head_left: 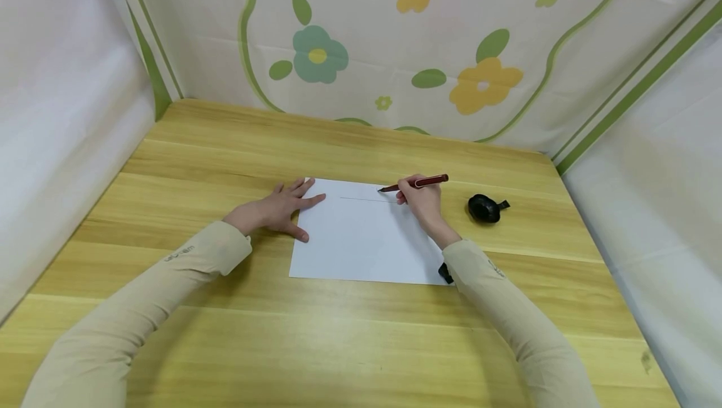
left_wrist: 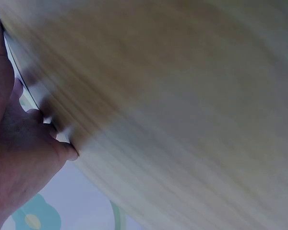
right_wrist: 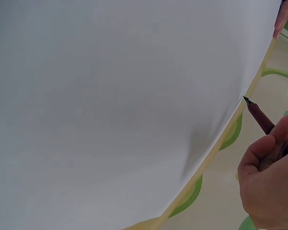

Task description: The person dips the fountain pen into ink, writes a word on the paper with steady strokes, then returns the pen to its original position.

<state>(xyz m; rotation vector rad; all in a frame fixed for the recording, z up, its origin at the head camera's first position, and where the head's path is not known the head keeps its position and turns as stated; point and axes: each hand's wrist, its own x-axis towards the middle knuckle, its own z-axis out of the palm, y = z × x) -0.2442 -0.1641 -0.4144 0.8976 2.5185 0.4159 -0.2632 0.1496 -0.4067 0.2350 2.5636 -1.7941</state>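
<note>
A sheet of white paper (head_left: 355, 242) lies on the wooden table, with one thin straight line (head_left: 361, 199) across its upper part. My left hand (head_left: 282, 209) rests with spread fingers over the paper's left edge, part on the sheet and part on the wood. Near the upper right of the sheet, my right hand (head_left: 422, 202) pinches a dark red fountain pen (head_left: 431, 180). Its nib points left and down, just above the line; whether it touches the paper I cannot tell. The right wrist view shows the pen (right_wrist: 260, 117) between thumb and fingers.
A rounded black object (head_left: 484, 208) with a short tab lies on the table right of the paper. Another small dark thing (head_left: 445, 273) shows beside my right sleeve at the sheet's lower right corner. Flower-printed cloth (head_left: 372, 44) closes the back, with white cloth on both sides.
</note>
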